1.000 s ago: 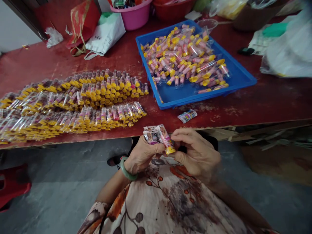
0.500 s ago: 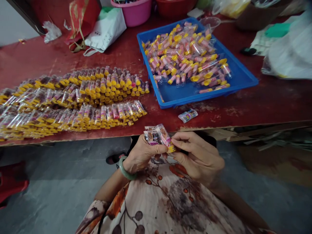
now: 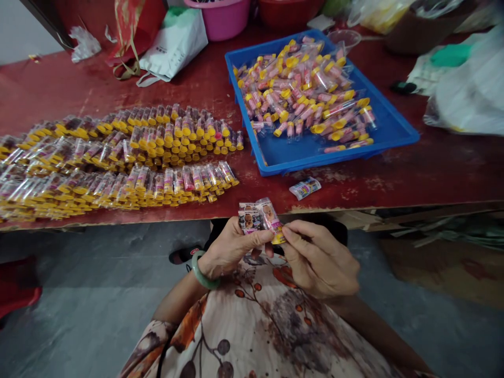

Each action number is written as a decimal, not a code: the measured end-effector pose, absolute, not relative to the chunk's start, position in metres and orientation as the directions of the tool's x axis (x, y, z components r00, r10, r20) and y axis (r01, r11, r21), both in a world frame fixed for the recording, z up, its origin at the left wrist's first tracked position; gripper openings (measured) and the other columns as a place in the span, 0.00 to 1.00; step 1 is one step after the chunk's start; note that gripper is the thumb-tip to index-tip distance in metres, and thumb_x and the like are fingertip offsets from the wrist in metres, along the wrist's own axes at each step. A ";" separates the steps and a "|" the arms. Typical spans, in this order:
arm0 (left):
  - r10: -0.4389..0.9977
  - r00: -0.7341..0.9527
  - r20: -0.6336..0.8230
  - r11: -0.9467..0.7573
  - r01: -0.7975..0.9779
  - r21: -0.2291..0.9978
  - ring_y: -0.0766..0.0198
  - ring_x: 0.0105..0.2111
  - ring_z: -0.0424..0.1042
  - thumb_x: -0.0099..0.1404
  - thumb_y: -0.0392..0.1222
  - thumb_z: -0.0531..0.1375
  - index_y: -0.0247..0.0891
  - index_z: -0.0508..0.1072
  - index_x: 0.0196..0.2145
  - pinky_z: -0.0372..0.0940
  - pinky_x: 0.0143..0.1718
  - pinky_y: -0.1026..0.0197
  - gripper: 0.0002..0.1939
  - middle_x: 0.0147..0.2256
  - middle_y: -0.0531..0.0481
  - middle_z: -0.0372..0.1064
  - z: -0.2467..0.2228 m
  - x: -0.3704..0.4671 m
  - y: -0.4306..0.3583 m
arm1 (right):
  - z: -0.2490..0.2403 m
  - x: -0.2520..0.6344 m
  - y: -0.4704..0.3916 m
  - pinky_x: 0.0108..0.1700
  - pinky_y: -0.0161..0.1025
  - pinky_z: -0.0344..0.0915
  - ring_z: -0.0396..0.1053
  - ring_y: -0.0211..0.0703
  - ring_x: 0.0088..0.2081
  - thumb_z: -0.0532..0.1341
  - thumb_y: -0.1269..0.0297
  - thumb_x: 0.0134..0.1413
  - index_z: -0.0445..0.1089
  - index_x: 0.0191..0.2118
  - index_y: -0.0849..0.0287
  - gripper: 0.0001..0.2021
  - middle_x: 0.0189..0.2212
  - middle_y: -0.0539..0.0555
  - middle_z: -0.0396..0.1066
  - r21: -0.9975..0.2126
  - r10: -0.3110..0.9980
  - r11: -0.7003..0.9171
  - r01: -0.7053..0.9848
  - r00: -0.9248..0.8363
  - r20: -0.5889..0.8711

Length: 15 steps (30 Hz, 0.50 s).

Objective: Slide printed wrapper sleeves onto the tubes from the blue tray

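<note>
My left hand (image 3: 226, 249) is closed around a few flat printed plastic sleeves (image 3: 248, 218) with a bear-like picture. Against them leans a small clear tube (image 3: 269, 214) in a printed wrap with a yellow end, under my left thumb. Thumb and fingers of my right hand (image 3: 325, 260) pinch that tube near its yellow end. Another printed sleeve (image 3: 305, 188) lies on the table just beyond my hands. Past it, a blue tray (image 3: 334, 164) holds a heap of clear tubes (image 3: 295, 100) with pink contents and yellow caps.
Stacked rows of wrapped tubes (image 3: 157, 181) with yellow ends cover the left of the red table (image 3: 271, 197). Behind are a white bag (image 3: 177, 47), a pink basin (image 3: 224, 21) and a red basin (image 3: 289, 13). Plastic bags (image 3: 468, 84) lie at the right.
Both hands keep hold of the tube and sleeves, almost in place. The tube and sleeves sit slightly further right, and the camera view has shifted a little.
</note>
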<state>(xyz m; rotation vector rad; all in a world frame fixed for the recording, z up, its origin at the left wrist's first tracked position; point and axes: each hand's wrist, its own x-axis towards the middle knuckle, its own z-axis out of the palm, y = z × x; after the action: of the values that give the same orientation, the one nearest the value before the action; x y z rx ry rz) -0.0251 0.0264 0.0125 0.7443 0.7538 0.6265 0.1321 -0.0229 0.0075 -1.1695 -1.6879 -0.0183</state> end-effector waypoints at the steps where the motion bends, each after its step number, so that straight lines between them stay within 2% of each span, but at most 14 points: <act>1: 0.726 0.581 -0.369 0.582 -0.232 0.779 0.69 0.20 0.66 0.53 0.52 0.69 0.34 0.76 0.31 0.53 0.19 0.67 0.17 0.21 0.51 0.70 0.013 -0.025 0.026 | 0.008 0.132 -0.023 0.32 0.37 0.73 0.76 0.44 0.35 0.63 0.77 0.51 0.73 0.50 0.53 0.21 0.39 0.54 0.76 -0.440 0.661 0.524 0.729 -0.021 0.750; 3: 0.726 0.581 -0.368 0.578 -0.226 0.784 0.69 0.20 0.65 0.54 0.53 0.68 0.34 0.77 0.32 0.52 0.19 0.67 0.18 0.21 0.51 0.69 0.014 -0.026 0.026 | 0.008 0.135 -0.023 0.34 0.37 0.74 0.76 0.44 0.35 0.63 0.77 0.50 0.72 0.51 0.53 0.22 0.38 0.54 0.76 -0.358 0.640 0.534 0.766 -0.089 0.763; 4: 0.730 0.575 -0.369 0.574 -0.222 0.788 0.69 0.20 0.65 0.54 0.54 0.68 0.33 0.76 0.32 0.52 0.18 0.67 0.19 0.22 0.51 0.68 0.014 -0.026 0.026 | 0.008 0.137 -0.022 0.35 0.39 0.75 0.76 0.46 0.35 0.64 0.77 0.49 0.71 0.51 0.53 0.22 0.39 0.55 0.76 -0.358 0.650 0.546 0.757 -0.114 0.751; 5: 0.740 0.563 -0.368 0.564 -0.222 0.795 0.69 0.20 0.64 0.55 0.55 0.67 0.33 0.76 0.32 0.52 0.19 0.67 0.20 0.22 0.50 0.68 0.014 -0.027 0.026 | 0.008 0.140 -0.021 0.37 0.41 0.75 0.76 0.48 0.37 0.63 0.76 0.49 0.71 0.51 0.52 0.22 0.40 0.55 0.76 -0.400 0.683 0.553 0.731 -0.123 0.720; 7: 0.768 0.533 -0.356 0.530 -0.216 0.820 0.69 0.21 0.64 0.55 0.56 0.67 0.33 0.75 0.31 0.55 0.21 0.66 0.20 0.23 0.50 0.68 0.014 -0.028 0.027 | 0.007 0.147 -0.017 0.38 0.46 0.76 0.76 0.51 0.38 0.63 0.72 0.51 0.71 0.50 0.49 0.19 0.41 0.56 0.75 -0.590 0.798 0.517 0.621 -0.100 0.594; 9: 0.800 0.503 -0.326 0.477 -0.205 0.855 0.68 0.23 0.64 0.53 0.56 0.68 0.34 0.74 0.30 0.59 0.26 0.65 0.20 0.25 0.50 0.67 0.013 -0.031 0.028 | 0.007 0.151 -0.010 0.36 0.47 0.76 0.75 0.50 0.35 0.62 0.67 0.54 0.71 0.48 0.48 0.15 0.39 0.56 0.75 -0.784 0.905 0.395 0.480 -0.053 0.423; 10: 0.814 0.495 -0.305 0.446 -0.195 0.873 0.68 0.24 0.64 0.52 0.55 0.68 0.34 0.74 0.30 0.61 0.27 0.64 0.20 0.25 0.51 0.67 0.012 -0.033 0.028 | 0.007 0.151 -0.006 0.34 0.45 0.76 0.75 0.48 0.33 0.63 0.65 0.54 0.71 0.48 0.48 0.15 0.39 0.55 0.75 -0.843 0.937 0.330 0.424 -0.036 0.348; 12: 0.838 0.482 -0.257 0.382 -0.181 0.906 0.68 0.25 0.63 0.52 0.55 0.68 0.34 0.73 0.29 0.61 0.29 0.64 0.20 0.26 0.52 0.65 0.010 -0.037 0.029 | 0.008 0.145 0.005 0.33 0.41 0.76 0.75 0.44 0.31 0.65 0.62 0.53 0.70 0.49 0.51 0.17 0.37 0.54 0.76 -0.902 0.967 0.240 0.360 -0.005 0.255; 15: 0.868 0.452 -0.206 0.311 -0.171 0.935 0.67 0.25 0.61 0.52 0.58 0.67 0.34 0.73 0.29 0.61 0.29 0.63 0.21 0.25 0.52 0.64 0.008 -0.045 0.030 | 0.014 0.126 0.023 0.31 0.36 0.75 0.75 0.41 0.30 0.69 0.61 0.47 0.71 0.48 0.55 0.20 0.34 0.53 0.76 -0.930 0.978 0.203 0.307 -0.009 0.210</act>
<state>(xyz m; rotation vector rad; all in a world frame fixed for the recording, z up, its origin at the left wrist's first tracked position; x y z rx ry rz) -0.0452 0.0300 0.0080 1.0215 0.8355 0.8029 0.1262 0.0228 0.0144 -1.2781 -1.5062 0.8698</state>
